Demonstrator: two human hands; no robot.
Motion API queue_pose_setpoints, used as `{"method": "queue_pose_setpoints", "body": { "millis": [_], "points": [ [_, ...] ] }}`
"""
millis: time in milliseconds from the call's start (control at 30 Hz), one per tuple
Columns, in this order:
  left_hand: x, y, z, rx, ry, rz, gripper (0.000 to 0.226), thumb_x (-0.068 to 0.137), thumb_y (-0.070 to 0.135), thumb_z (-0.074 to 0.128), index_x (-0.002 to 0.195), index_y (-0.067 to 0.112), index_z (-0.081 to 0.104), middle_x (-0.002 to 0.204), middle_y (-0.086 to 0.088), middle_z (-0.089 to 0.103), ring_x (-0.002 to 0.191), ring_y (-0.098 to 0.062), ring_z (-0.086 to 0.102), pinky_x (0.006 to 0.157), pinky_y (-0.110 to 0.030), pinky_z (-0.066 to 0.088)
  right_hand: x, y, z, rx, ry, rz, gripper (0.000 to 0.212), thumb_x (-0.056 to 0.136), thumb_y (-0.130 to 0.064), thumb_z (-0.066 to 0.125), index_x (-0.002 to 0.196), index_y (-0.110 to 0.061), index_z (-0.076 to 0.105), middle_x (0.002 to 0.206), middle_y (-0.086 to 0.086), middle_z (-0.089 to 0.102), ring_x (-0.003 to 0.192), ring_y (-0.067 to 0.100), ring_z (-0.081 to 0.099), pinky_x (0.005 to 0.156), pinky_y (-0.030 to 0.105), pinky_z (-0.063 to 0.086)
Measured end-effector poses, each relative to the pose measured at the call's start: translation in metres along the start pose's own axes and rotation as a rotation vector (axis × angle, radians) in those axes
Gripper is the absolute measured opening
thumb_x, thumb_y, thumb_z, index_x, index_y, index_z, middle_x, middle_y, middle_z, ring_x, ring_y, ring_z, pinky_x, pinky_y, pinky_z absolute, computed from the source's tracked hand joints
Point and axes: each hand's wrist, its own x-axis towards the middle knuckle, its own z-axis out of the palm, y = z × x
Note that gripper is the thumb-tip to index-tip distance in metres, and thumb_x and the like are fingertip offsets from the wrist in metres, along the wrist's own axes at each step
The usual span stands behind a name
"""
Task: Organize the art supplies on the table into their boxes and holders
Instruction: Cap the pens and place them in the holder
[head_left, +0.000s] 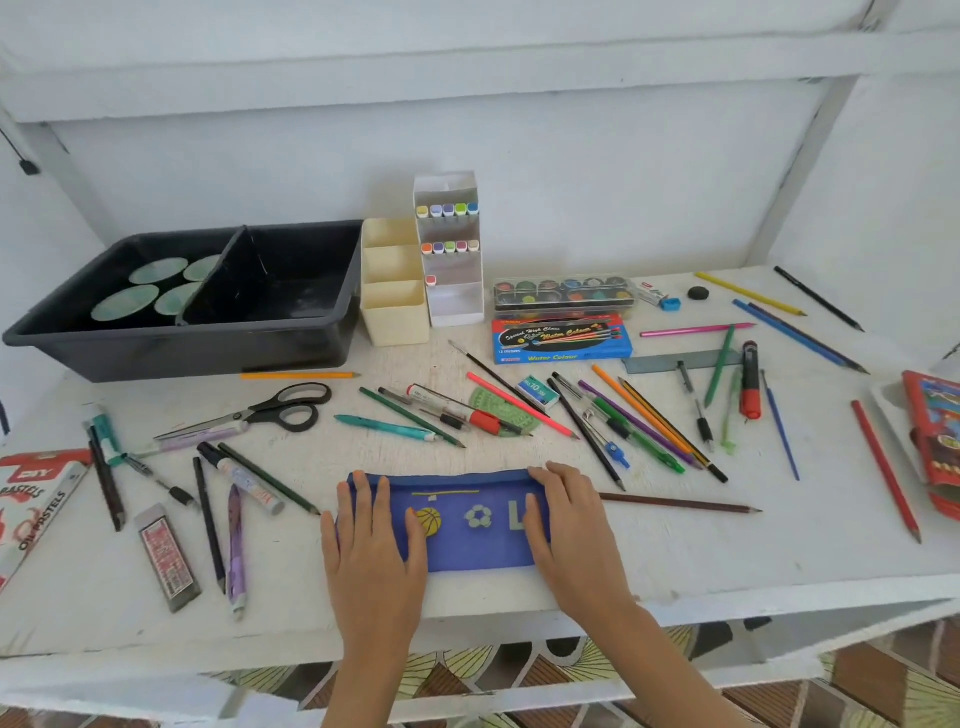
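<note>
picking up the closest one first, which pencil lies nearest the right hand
The dark brown pencil, lying flat just beside the right hand with its tip pointing right. The other pencils all lie farther back or farther out on the table.

Wall: white, rough, well beyond the fingers.
Shelf: white board across the full width, high above the fingers.
Struts: 2, white, slanted, 1 far left and 1 far right of the fingers.
Cord: black, small plug end, far up-left of the fingers.
Floor: brown tiles and yellow-green leaf pattern, nearer than the fingers.
</note>
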Motion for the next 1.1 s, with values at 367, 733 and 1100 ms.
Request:
{"method": "queue_pose_setpoints", "body": {
  "millis": [367,733,1100],
  "points": [
    [-0.007,0.020,-0.005,-0.230,0.170,0.112,0.050,0.096,0.037,0.032,0.116,0.005,0.064,0.127,-0.011,0.060,0.121,-0.021,0.051,0.113,-0.024,0.016,0.004,-0.007,-0.006,-0.050,0.153,-0.072,0.028,0.090,-0.025,0.039,0.107,-0.018,0.060,0.108,0.002,0.059,0.098,0.017,0.055,0.079,0.033,0.053],
    [-0.024,-0.001,-0.037,-0.365,0.286,-0.081,0.042,0.095,0.035,0.033,0.118,0.015,0.062,0.125,0.002,0.060,0.115,-0.012,0.051,0.095,-0.033,0.043,0.005,-0.061,0.021,0.184,0.101,-0.243,0.025,0.080,-0.005,0.051,0.100,-0.012,0.064,0.101,0.003,0.059,0.094,0.013,0.047,0.074,0.035,0.047],
    [-0.043,-0.075,-0.072,-0.289,0.403,-0.279,0.036,0.093,0.032,0.034,0.111,0.018,0.062,0.111,0.006,0.063,0.105,-0.008,0.050,0.088,-0.016,0.029,-0.003,-0.124,0.072,0.289,-0.090,-0.384,0.025,0.077,-0.005,0.049,0.093,-0.016,0.064,0.093,-0.003,0.058,0.088,0.017,0.051,0.075,0.031,0.042]
  ]
}}
